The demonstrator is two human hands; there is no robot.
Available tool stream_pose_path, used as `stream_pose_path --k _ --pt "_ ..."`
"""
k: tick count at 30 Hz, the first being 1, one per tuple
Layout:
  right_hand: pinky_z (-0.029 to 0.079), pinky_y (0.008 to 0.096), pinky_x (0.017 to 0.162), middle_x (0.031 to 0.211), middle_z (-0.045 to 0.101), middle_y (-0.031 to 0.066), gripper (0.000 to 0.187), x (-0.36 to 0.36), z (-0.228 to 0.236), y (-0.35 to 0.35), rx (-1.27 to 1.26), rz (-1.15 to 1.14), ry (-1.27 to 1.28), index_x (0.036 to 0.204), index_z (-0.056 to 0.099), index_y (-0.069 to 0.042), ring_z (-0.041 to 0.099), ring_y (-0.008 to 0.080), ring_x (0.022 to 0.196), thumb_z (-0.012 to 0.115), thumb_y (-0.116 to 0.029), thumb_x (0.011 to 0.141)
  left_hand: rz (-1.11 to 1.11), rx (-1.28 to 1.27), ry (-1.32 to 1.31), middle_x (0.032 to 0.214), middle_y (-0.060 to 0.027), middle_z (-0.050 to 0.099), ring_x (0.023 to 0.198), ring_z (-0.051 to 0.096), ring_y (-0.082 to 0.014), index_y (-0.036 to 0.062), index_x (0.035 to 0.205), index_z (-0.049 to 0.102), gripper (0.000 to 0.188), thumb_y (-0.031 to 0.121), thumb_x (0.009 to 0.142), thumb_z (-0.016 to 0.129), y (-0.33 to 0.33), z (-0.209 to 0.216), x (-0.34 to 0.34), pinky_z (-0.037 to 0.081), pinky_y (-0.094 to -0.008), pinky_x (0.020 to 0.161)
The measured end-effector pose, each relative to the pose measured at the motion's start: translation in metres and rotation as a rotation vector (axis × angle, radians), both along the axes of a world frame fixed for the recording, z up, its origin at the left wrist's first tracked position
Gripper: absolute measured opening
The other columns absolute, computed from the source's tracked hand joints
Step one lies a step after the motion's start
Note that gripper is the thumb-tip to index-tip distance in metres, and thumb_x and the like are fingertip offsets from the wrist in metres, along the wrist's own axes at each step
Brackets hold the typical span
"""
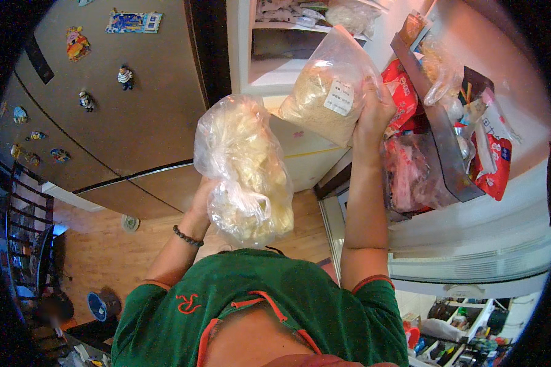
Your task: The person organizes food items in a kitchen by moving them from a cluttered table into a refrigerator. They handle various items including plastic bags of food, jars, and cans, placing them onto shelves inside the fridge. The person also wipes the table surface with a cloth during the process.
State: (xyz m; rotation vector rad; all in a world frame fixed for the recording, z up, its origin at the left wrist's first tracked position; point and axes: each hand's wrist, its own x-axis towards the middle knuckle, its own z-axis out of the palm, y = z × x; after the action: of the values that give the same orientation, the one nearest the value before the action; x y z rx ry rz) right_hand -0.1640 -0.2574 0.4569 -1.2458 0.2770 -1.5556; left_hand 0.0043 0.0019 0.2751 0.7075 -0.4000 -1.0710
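Brown doors (165,92) wall off our left; wood floor (98,244) shows below. Grey door bin (438,137) edges in at right, near our wrist. Between, in open air: yellowish bag (251,162), smaller tan-crumb bag (318,104). Our left hand (203,199) holds the first, fingers hidden; our right hand (375,113) grips the second's side.

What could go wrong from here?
1. Spill: the right hand pinches the bag of beige crumbs along one side; the film could slip or tear.
2. Drop: the left hand is mostly hidden behind the bulky clear bag, so its grip can't be judged; it might slide.
3. Snag: the right hand is close to the crowded door bin and might catch a packet.
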Motion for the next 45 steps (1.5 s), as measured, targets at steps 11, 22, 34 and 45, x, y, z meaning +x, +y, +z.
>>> stream_pose_path --k 11,22,34,45 --pt "0.05 0.0239 0.07 0.094 0.062 0.007 0.024 -0.003 -0.005 -0.006 0.02 -0.028 0.044 0.108 0.059 0.006 0.06 0.0124 0.079 0.056 -0.008 0.089 -0.013 -0.046 -0.071 0.12 -0.013 0.052 0.106 0.055 -0.0251 0.0032 0.132 0.038 0.045 0.02 0.092 0.05 -0.005 0.01 -0.003 0.049 -0.0384 0.092" --pt "0.048 0.0229 0.063 0.086 0.062 0.0047 0.018 -0.003 -0.012 -0.015 0.017 0.02 -0.032 0.098 0.062 0.004 0.058 0.0115 0.072 0.059 -0.012 0.088 0.016 -0.024 0.007 0.118 -0.0139 0.052 0.105 0.056 -0.0255 0.0 0.133 0.034 0.059 0.014 0.081 0.057 -0.014 0.0 0.003 0.05 -0.038 0.089" --pt "0.049 0.0234 0.07 0.093 0.061 0.0048 0.025 -0.005 -0.004 0.001 0.013 0.012 0.039 0.109 0.059 0.005 0.058 0.0112 0.08 0.056 -0.013 0.09 -0.032 -0.07 -0.108 0.111 -0.0138 0.057 0.099 0.06 -0.0251 -0.0037 0.127 0.04 0.05 0.01 0.081 0.054 -0.021 0.007 -0.001 0.051 -0.0385 0.087" --pt "0.045 0.0223 0.062 0.08 0.058 0.0004 0.019 0.021 -0.03 0.024 -0.069 0.052 0.231 0.091 0.059 -0.003 0.053 0.0073 0.071 0.061 -0.022 0.089 -0.089 -0.119 0.227 0.11 -0.0148 0.06 0.099 0.061 -0.0259 -0.0028 0.119 0.048 0.038 0.019 0.088 0.053 -0.074 0.007 -0.028 0.051 -0.0401 0.088"
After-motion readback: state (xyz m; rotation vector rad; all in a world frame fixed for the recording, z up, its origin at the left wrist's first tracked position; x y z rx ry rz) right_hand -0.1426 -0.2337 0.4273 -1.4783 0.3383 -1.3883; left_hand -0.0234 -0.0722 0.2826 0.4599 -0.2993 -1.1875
